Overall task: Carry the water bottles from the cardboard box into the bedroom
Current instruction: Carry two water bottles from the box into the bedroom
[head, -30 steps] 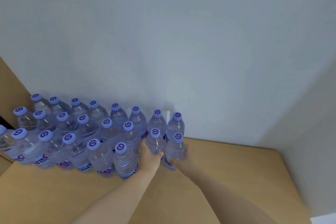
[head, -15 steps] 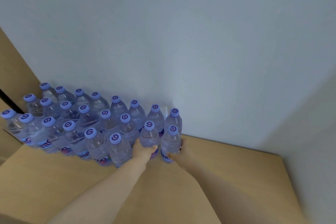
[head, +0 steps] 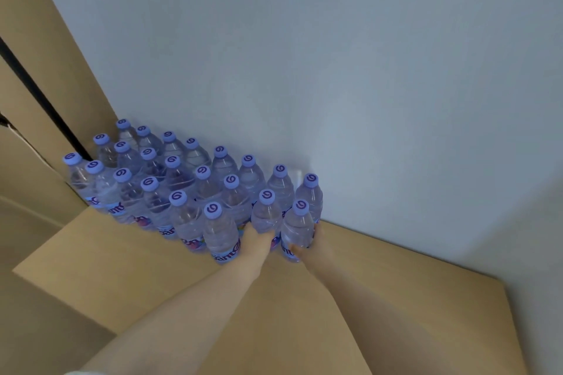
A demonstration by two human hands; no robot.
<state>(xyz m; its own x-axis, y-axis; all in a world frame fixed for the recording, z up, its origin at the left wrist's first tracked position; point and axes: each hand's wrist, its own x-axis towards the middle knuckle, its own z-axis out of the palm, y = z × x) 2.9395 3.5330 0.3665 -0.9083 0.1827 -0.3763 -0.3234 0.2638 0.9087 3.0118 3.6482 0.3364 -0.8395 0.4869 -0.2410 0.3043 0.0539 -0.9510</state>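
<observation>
Head view shows a wooden top (head: 396,298) against a pale wall (head: 335,70). To the right of the bottles the wood is bare up to its right edge. The water bottles (head: 170,179) stand upright in close rows along the wall, clear ribbed plastic with round lilac caps. The left hand (head: 257,239) grips one bottle (head: 267,216) with curled fingers. The right hand (head: 307,248) grips the neighbour bottle (head: 298,233) the same way, at the right end of the front row.
</observation>
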